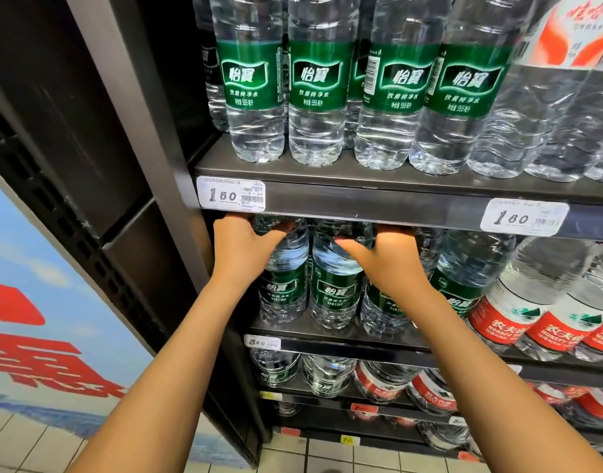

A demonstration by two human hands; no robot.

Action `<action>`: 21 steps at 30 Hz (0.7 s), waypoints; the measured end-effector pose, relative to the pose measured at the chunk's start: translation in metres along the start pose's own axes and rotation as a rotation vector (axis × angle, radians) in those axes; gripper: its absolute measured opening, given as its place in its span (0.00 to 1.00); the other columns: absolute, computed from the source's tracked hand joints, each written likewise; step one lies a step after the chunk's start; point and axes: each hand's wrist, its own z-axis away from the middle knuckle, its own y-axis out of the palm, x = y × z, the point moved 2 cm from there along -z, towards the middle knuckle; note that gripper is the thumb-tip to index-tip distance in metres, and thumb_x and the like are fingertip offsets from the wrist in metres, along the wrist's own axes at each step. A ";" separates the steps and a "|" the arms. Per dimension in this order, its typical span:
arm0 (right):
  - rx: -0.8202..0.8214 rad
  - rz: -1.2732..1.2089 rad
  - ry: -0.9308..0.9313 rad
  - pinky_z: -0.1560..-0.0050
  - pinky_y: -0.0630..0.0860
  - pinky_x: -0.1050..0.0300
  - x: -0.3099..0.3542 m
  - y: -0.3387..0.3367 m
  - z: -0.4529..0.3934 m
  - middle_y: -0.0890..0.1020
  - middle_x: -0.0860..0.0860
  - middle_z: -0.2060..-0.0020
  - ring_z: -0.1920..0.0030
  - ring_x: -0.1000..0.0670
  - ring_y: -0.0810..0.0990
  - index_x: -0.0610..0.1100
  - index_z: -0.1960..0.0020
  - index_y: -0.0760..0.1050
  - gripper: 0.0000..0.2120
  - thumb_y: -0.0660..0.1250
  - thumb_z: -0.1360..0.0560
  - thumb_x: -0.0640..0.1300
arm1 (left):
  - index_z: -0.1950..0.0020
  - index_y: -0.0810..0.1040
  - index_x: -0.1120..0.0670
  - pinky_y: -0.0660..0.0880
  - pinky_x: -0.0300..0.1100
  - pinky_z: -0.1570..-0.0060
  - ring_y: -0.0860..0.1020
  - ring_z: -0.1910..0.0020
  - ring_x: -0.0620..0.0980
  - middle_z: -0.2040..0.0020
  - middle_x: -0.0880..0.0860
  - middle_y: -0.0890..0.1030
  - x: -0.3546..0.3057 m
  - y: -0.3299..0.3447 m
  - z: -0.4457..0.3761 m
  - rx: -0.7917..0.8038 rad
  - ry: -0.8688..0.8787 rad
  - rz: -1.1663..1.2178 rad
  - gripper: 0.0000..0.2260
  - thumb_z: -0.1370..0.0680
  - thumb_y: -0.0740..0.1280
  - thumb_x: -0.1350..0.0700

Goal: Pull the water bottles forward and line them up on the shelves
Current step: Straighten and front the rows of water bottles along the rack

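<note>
Large clear green-label water bottles stand on the second shelf (327,331). My left hand (240,247) grips the top of the leftmost bottle (283,288), thumb across its shoulder, fingers hidden under the shelf above. My right hand (387,254) grips the upper part of a bottle (378,308) to the right of the second bottle (337,285), its thumb touching that second bottle; its fingertips are hidden too. Smaller green-label bottles (318,83) stand in a row at the front of the upper shelf (361,196).
Red-label bottles (518,319) fill the right of the second shelf and the lower shelves. Clear red-and-white-label bottles (566,97) stand at upper right. Price tags (231,194) hang on shelf edges. A dark upright post (149,131) borders the left; tiled floor (327,455) lies below.
</note>
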 end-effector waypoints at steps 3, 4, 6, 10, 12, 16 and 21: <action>0.015 0.010 0.030 0.76 0.55 0.60 -0.002 0.000 -0.001 0.54 0.53 0.82 0.79 0.53 0.54 0.47 0.76 0.51 0.34 0.67 0.26 0.63 | 0.69 0.72 0.63 0.62 0.35 0.82 0.60 0.82 0.42 0.80 0.49 0.65 -0.001 0.002 0.002 -0.019 -0.017 -0.064 0.22 0.32 0.79 0.50; 0.016 0.014 0.030 0.76 0.55 0.60 -0.002 0.001 0.000 0.54 0.53 0.82 0.79 0.53 0.54 0.47 0.76 0.51 0.34 0.67 0.26 0.64 | 0.72 0.69 0.61 0.61 0.34 0.83 0.58 0.83 0.42 0.81 0.48 0.63 -0.001 0.001 0.003 -0.018 -0.015 -0.074 0.23 0.32 0.79 0.51; 0.018 0.016 0.029 0.76 0.55 0.60 -0.001 0.001 0.000 0.54 0.53 0.82 0.79 0.53 0.54 0.47 0.76 0.51 0.34 0.66 0.26 0.64 | 0.73 0.67 0.58 0.61 0.33 0.83 0.58 0.84 0.42 0.82 0.47 0.62 -0.002 0.001 0.004 -0.021 -0.001 -0.070 0.24 0.32 0.79 0.51; 0.028 -0.008 0.044 0.76 0.54 0.61 -0.004 0.001 0.000 0.53 0.54 0.82 0.79 0.53 0.53 0.47 0.76 0.51 0.35 0.67 0.26 0.64 | 0.74 0.67 0.60 0.62 0.34 0.82 0.57 0.82 0.41 0.82 0.47 0.62 -0.003 0.001 0.004 -0.012 -0.023 -0.072 0.25 0.33 0.80 0.50; 0.038 -0.021 0.051 0.76 0.53 0.61 -0.006 0.000 -0.001 0.53 0.54 0.82 0.79 0.53 0.52 0.47 0.76 0.51 0.35 0.67 0.26 0.64 | 0.75 0.63 0.56 0.61 0.34 0.83 0.56 0.83 0.41 0.82 0.46 0.60 -0.003 0.001 0.006 -0.017 -0.050 -0.066 0.27 0.33 0.80 0.50; 0.050 -0.010 0.064 0.77 0.52 0.62 -0.008 -0.002 -0.001 0.53 0.54 0.82 0.80 0.54 0.52 0.47 0.76 0.51 0.35 0.67 0.26 0.64 | 0.77 0.56 0.52 0.60 0.32 0.84 0.64 0.85 0.43 0.84 0.42 0.55 -0.005 0.000 0.010 -0.014 -0.061 -0.056 0.32 0.34 0.81 0.49; 0.004 -0.048 0.050 0.76 0.55 0.59 -0.002 -0.001 0.003 0.54 0.53 0.82 0.79 0.53 0.53 0.47 0.76 0.52 0.34 0.68 0.27 0.63 | 0.77 0.56 0.51 0.58 0.31 0.85 0.65 0.84 0.39 0.86 0.43 0.54 -0.005 0.002 0.010 -0.028 -0.071 -0.019 0.32 0.35 0.81 0.49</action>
